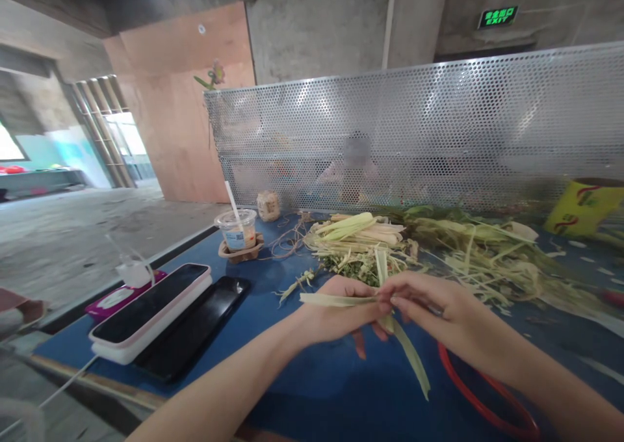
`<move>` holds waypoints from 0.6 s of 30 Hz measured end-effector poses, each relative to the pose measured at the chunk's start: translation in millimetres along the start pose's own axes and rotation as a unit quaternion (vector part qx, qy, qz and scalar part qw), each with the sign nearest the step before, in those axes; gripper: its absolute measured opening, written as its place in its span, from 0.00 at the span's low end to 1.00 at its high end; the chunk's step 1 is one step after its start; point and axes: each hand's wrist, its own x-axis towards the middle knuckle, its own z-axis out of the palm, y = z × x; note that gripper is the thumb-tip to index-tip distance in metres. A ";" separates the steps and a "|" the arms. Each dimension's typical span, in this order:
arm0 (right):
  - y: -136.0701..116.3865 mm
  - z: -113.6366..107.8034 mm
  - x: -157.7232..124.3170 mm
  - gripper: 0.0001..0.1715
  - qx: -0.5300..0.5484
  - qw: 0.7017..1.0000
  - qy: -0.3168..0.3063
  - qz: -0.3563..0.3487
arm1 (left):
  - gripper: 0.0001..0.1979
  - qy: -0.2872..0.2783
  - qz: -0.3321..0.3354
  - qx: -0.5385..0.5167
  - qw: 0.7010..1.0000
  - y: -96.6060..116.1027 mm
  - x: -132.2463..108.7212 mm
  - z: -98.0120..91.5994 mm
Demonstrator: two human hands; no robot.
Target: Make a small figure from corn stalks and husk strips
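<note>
Pale green corn husk strips (413, 361) cross one another between my two hands above the blue table. My left hand (336, 309) pinches them with thumb and fingers; one strip lies back over the thumb side, another points up, and a longer one hangs down to the right. The fingertips of my right hand (429, 302) close on the same strips where they cross, touching the left fingertips. Just beyond my hands lies a pile of flat husks (358, 227), with shredded greenish bits in front of it. The exact crossing point is partly hidden by fingers.
Loose husks (487, 247) spread across the right side near a yellow roll (582, 205). A red loop (492, 393) lies by my right forearm. Phones (156, 305), a drink cup (236, 231) and twine (290, 237) are leftward. A perforated metal screen (409, 130) stands behind, a person beyond it.
</note>
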 end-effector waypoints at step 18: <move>18.2 12.9 11.3 0.15 0.006 0.986 -0.055 0.159 | 0.13 -0.070 0.071 0.294 0.951 5.5 -14.9 6.7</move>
